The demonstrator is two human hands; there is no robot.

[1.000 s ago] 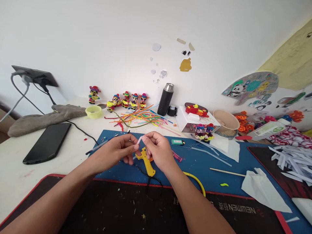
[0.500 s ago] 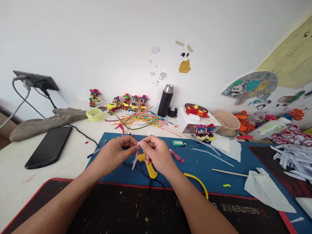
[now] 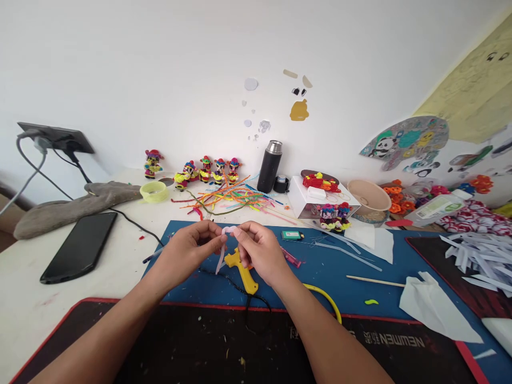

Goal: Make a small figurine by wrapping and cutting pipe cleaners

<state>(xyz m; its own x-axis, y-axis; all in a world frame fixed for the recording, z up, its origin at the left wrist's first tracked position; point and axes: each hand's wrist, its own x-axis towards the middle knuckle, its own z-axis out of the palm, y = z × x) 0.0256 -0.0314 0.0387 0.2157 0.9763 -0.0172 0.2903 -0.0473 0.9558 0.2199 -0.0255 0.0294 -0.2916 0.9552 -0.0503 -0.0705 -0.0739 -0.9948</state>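
My left hand (image 3: 196,246) pinches a pale pink strip (image 3: 220,260), whose loose end hangs down below the fingers. The strip's upper part arches across to my right hand (image 3: 258,246), and the fingertips there close on its other end. Whether it is a fuzzy stem or folded paper I cannot tell. Beneath the hands, a yellow glue gun (image 3: 246,274) lies on the blue mat (image 3: 320,274), its black cord running by the handle. Just beyond my right hand is a pink translucent tool (image 3: 291,257), partly covered by that hand.
Pipe cleaners (image 3: 228,198) lie heaped behind the mat, with several small figures (image 3: 205,169) along the wall. A black thermos (image 3: 270,168) stands near a white box (image 3: 304,200). Left is a phone (image 3: 80,248); right are a wooden stick (image 3: 374,280) and tissue (image 3: 438,306).
My hands have moved slightly apart, and an arched length of the pale pink strip now shows between them. The whole view has shifted a little.
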